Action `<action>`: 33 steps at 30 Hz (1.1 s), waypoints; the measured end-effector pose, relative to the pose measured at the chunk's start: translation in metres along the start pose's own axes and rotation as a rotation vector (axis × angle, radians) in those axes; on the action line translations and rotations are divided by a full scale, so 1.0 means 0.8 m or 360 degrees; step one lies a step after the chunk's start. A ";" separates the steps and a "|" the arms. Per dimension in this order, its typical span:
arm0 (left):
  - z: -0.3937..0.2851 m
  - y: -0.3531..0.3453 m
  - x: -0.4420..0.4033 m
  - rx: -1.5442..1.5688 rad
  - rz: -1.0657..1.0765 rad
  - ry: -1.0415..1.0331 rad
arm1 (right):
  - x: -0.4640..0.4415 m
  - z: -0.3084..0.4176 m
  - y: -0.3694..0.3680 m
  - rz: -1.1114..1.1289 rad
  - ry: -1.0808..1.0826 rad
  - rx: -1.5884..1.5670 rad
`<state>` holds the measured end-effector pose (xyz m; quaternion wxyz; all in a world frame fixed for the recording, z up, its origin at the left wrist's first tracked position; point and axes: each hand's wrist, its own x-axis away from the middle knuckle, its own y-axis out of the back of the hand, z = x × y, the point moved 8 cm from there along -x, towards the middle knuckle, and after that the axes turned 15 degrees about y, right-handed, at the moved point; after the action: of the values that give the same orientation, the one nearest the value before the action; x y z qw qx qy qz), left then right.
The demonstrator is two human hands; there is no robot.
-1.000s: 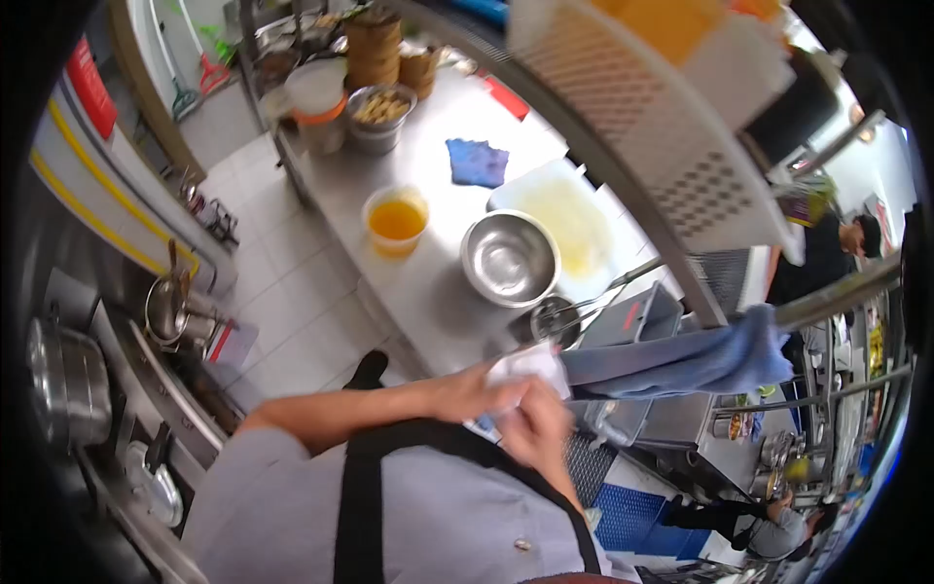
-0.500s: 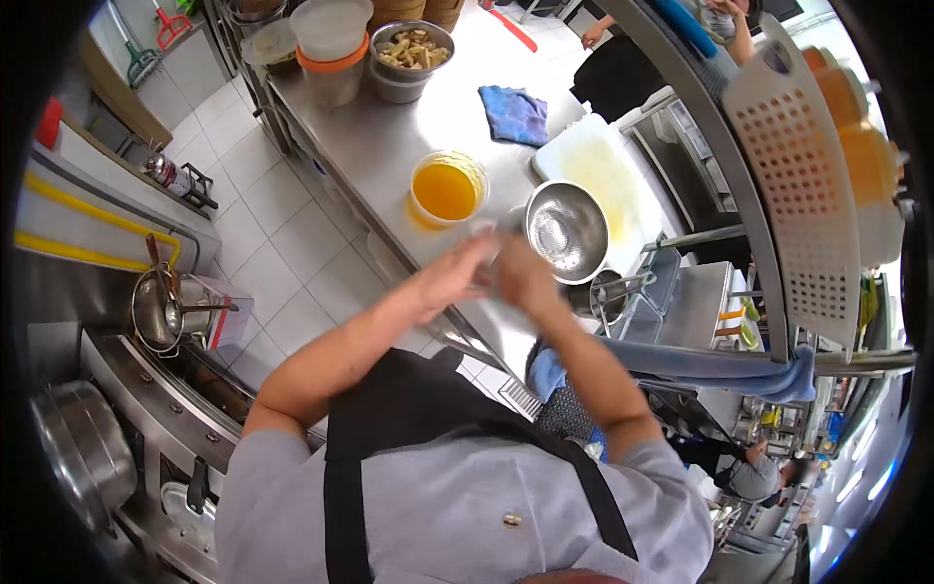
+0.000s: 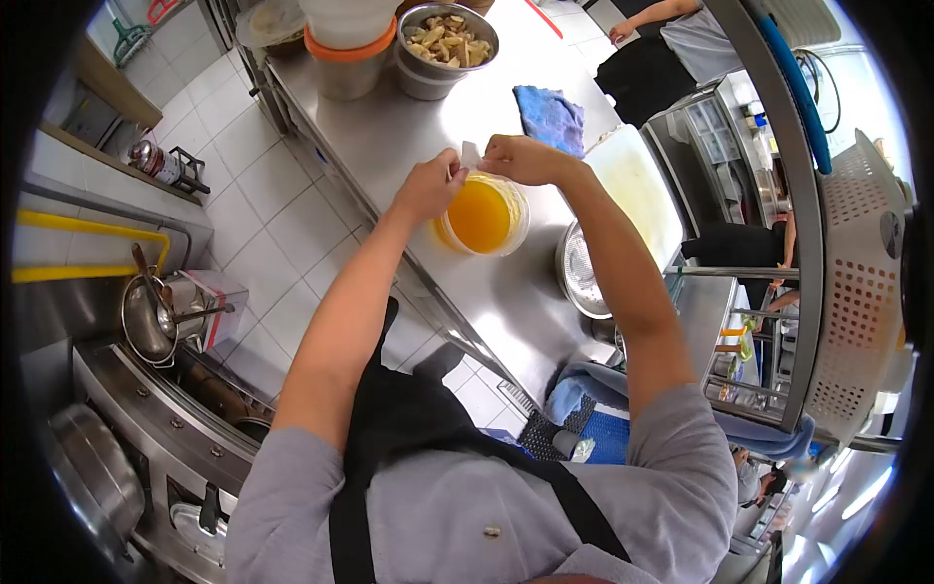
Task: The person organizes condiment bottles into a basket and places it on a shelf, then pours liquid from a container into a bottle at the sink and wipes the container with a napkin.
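Observation:
A round clear plastic tub [image 3: 526, 222] of yellow-orange liquid [image 3: 479, 218] stands on the steel table. Just over its far rim, the fingers of my left hand [image 3: 431, 185] and my right hand [image 3: 525, 159] are pinched together close to each other. Between them shows a small whitish, thin piece [image 3: 471, 155], gripped by both hands; its kind is too small to make out. To the right, partly behind my right forearm, lies a perforated steel bowl [image 3: 578, 268].
On the steel table [image 3: 379, 131] are a crumpled blue-purple cloth [image 3: 551, 117], a pale cutting board [image 3: 642, 190], a steel bowl [image 3: 446, 49] of chopped pieces and an orange-rimmed container [image 3: 348, 60]. Overhead at right is a shelf rail [image 3: 744, 97] with a white perforated basket [image 3: 856, 311]. Co-workers stand beyond.
Both hands have moved forward from the table's near side to the tub's far rim. The whitish piece now shows clearly between them. The view has shifted, and my right forearm now crosses the perforated bowl.

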<state>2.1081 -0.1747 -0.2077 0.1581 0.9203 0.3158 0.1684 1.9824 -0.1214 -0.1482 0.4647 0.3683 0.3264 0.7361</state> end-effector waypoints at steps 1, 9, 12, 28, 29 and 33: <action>0.001 0.000 -0.002 0.0010 0.0008 -0.0001 | 0.000 -0.003 0.001 -0.0007 -0.0078 -0.0016; 0.015 -0.001 -0.005 0.0043 -0.0206 0.0036 | 0.019 -0.026 -0.006 0.0039 -0.0430 0.0048; 0.012 -0.007 0.001 0.0056 -0.0174 0.0105 | 0.040 -0.017 -0.020 -0.0020 -0.0512 0.0055; -0.002 -0.033 0.036 -0.0089 -0.0206 0.0140 | 0.141 0.026 -0.088 -0.0590 -0.0779 0.0327; 0.001 -0.032 0.035 -0.0050 -0.0246 0.0133 | 0.148 0.032 -0.095 -0.0590 -0.0791 0.0320; 0.003 -0.038 0.034 -0.0037 -0.0258 0.0115 | 0.170 0.060 -0.105 -0.0704 -0.0929 0.0353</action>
<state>2.1132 -0.1351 -0.2165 0.1705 0.8831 0.3929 0.1917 2.0196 0.0406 -0.1604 0.6430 0.5311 0.3297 0.4425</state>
